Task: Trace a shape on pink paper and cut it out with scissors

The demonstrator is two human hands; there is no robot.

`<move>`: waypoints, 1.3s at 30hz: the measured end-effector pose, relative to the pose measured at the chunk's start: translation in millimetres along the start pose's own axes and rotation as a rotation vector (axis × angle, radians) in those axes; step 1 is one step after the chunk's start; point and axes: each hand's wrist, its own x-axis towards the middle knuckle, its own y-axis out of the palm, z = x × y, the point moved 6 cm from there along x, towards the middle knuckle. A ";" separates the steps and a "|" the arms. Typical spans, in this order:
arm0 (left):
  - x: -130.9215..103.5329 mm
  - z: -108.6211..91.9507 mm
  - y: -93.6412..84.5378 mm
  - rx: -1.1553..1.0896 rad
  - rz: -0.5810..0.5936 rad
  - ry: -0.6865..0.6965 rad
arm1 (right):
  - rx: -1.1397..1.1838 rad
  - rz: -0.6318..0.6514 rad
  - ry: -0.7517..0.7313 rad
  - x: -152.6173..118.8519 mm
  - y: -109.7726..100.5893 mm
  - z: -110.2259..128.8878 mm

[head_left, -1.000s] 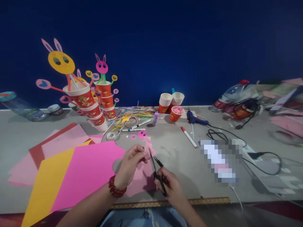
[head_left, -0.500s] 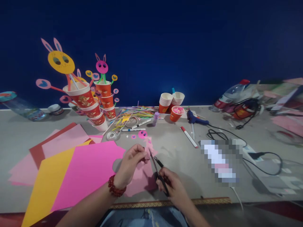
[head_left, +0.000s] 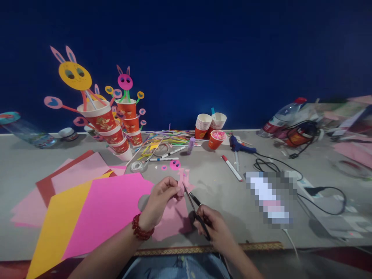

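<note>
My left hand [head_left: 163, 197], with a red bead bracelet on its wrist, pinches a small jagged piece of light pink paper [head_left: 183, 179]. In my right hand [head_left: 213, 226] is a pair of scissors [head_left: 200, 223] with black handles, its blades reaching to the pink paper. A black pen [head_left: 194, 198] lies along the blades; whether the right hand holds it too, I cannot tell. Under my hands lies a larger light pink sheet [head_left: 176, 221]. Just beyond the cut paper is a magenta face cutout [head_left: 175, 165].
Magenta [head_left: 116, 209] and yellow sheets [head_left: 61, 217] spread to the left. Decorated cup towers [head_left: 101, 120] stand behind them. Straws, markers and a glue stick [head_left: 191, 146] lie at the back. A blue glue gun [head_left: 241, 146], cords and a blurred-out object [head_left: 270, 199] are on the right.
My right hand and the scissors have shifted slightly right and down. The jagged pink paper has turned a little and its outline looks different. My left hand keeps its pinch.
</note>
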 end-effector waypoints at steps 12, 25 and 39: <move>0.9 -0.3 -0.1 -0.006 0.027 -0.019 | -0.027 0.052 0.024 -1.2 -8.6 7.9; -1.0 -3.9 6.8 -0.026 0.088 0.028 | -0.065 0.039 -0.007 -1.6 -7.9 7.0; 0.6 -2.4 -0.9 0.153 0.047 0.077 | 0.142 0.111 0.076 -0.9 2.6 15.4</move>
